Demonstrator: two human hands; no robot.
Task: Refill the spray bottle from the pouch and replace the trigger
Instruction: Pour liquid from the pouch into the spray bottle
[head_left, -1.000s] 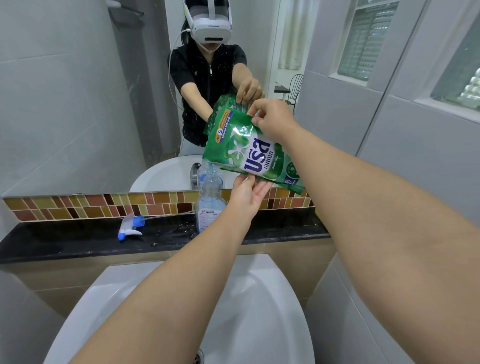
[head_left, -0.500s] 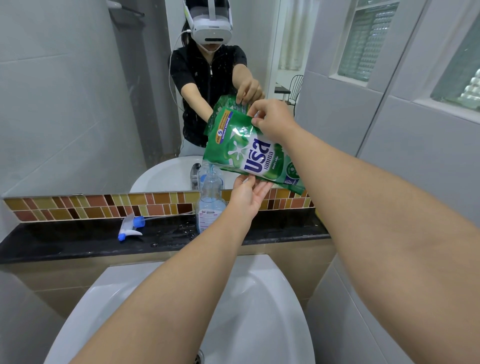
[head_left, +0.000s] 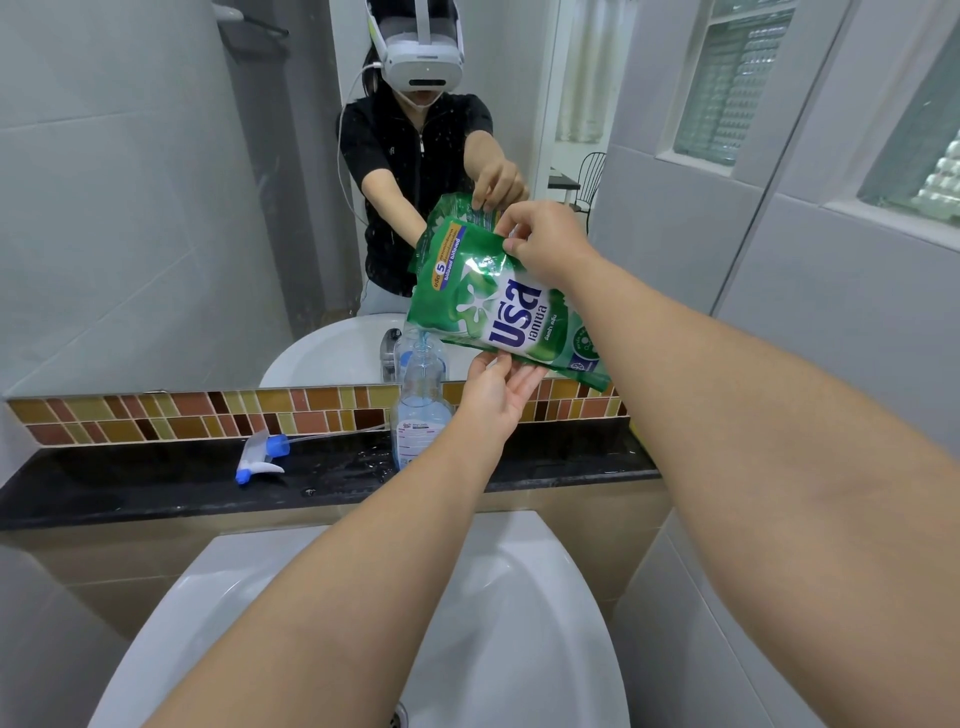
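Note:
A green refill pouch (head_left: 498, 312) is tilted over a clear spray bottle (head_left: 418, 410) that stands open-necked on the black ledge. A thin blue stream runs from the pouch's lower left corner into the bottle's neck. My right hand (head_left: 545, 239) pinches the pouch's top edge. My left hand (head_left: 498, 389) props the pouch from below with fingers spread under its bottom edge. The bottle holds pale blue liquid in its lower part. The white and blue trigger head (head_left: 260, 457) lies on the ledge to the left, its tube pointing right.
The black stone ledge (head_left: 156, 483) runs below a mirror (head_left: 208, 208) that reflects a person in a headset. A white basin (head_left: 467, 623) sits under my arms. Water drops wet the ledge near the bottle. A tiled wall stands close on the right.
The pouch and both hands hold nearly the same pose. The liquid keeps running into the bottle.

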